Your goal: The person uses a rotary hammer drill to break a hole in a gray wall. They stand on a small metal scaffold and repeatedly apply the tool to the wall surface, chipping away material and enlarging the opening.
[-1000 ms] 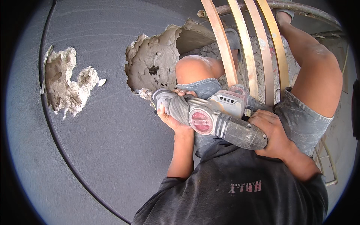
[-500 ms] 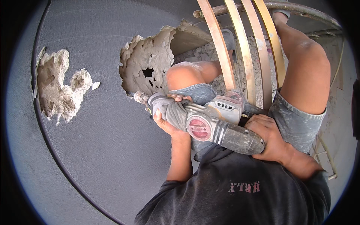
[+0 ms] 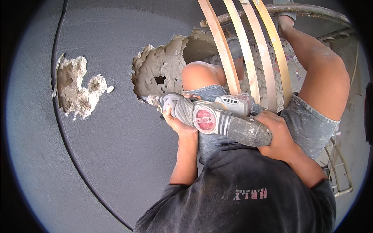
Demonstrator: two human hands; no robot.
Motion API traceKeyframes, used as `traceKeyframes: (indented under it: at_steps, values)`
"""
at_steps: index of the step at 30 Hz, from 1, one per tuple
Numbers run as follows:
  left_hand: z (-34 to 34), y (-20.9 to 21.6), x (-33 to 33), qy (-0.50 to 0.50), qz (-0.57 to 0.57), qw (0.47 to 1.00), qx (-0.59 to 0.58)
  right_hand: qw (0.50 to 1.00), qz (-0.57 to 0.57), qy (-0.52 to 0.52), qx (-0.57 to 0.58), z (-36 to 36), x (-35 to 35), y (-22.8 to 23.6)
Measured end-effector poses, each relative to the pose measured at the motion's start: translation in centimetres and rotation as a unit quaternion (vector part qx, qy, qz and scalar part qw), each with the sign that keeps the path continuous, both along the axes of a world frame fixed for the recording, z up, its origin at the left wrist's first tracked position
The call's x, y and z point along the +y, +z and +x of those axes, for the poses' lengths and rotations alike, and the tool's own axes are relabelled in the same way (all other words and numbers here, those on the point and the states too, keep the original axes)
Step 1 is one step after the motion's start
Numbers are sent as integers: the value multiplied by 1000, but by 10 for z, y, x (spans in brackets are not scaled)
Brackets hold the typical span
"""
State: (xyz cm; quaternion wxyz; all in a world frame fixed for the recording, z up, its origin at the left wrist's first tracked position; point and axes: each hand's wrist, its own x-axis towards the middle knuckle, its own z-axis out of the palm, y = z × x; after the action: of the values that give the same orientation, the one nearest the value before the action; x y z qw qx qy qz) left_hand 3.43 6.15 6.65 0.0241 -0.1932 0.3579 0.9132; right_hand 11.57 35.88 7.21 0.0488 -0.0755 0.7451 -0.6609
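Left hand (image 3: 176,120): wrapped around front barrel of hammer drill (image 3: 217,118), fingers closed over grey nose section, palm underneath. Right hand (image 3: 278,134): clamped on rear grip of same drill, knuckles up. Drill: held level across lap, between both hands, grey body with red round cap on side, dusted with plaster. Bit (image 3: 149,100): points left, tip at lower edge of hole (image 3: 161,75) in wall (image 3: 116,155); contact with rim cannot be confirmed.

Hole: ragged, pale broken plaster around a small dark opening, just above left hand. Second patch (image 3: 77,87) of chipped plaster further left, well apart from bit. Black cable (image 3: 64,128) runs down wall in a curve, passing left edge of that patch.

Bare knees (image 3: 198,73) raised on either side of drill, denim shorts below. Three curved wooden slats (image 3: 248,58) rise between knees, behind drill. Metal pipe (image 3: 295,8) crosses above slats. Dark shirt fills lower frame.
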Motion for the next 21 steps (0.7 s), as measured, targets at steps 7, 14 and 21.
traceKeyframes:
  at_steps: [7,14,21]
  values:
    - [-18,-9,39,-104,1,994,-25,999,-1,21,-40,18,37,-5]
    - [-5,-9,30,-94,9,995,34,999,29,30,-8,16,39,-6]
    - [31,-12,4,-22,37,997,56,992,32,116,31,11,24,-9]
